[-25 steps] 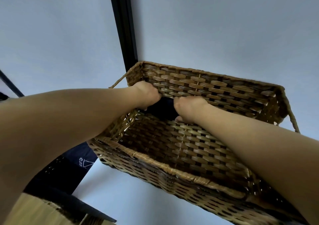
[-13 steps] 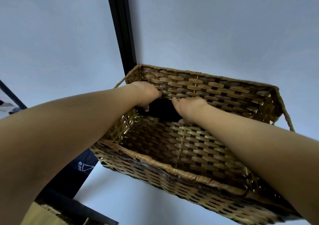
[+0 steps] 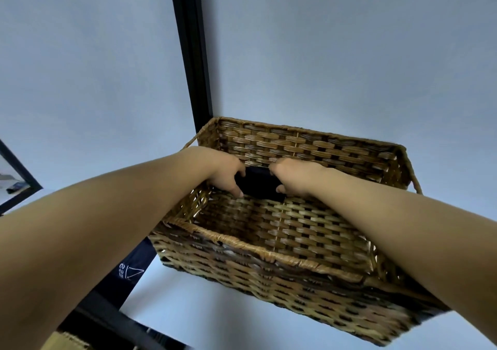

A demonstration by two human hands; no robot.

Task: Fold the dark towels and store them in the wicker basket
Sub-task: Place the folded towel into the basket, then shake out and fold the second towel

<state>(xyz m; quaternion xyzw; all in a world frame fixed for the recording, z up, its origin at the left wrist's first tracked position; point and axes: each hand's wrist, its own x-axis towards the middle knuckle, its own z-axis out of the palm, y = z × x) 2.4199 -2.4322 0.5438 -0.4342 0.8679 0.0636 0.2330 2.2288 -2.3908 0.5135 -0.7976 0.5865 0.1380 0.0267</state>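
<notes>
Both hands reach into the wicker basket [image 3: 271, 253], which sits on a pale surface [image 3: 188, 301]. The folded dark towel [image 3: 259, 184] stands against the far wall of the basket, toward its left corner. The left hand [image 3: 224, 171] grips the towel's left end, fingers curled around it. The right hand [image 3: 291, 176] grips the right end, thumb curled on the near face. A black post [image 3: 192, 54] rises behind the basket.

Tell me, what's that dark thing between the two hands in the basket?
In the head view, a folded dark towel sits between the left hand and right hand, against the wicker basket's far wall.
</notes>
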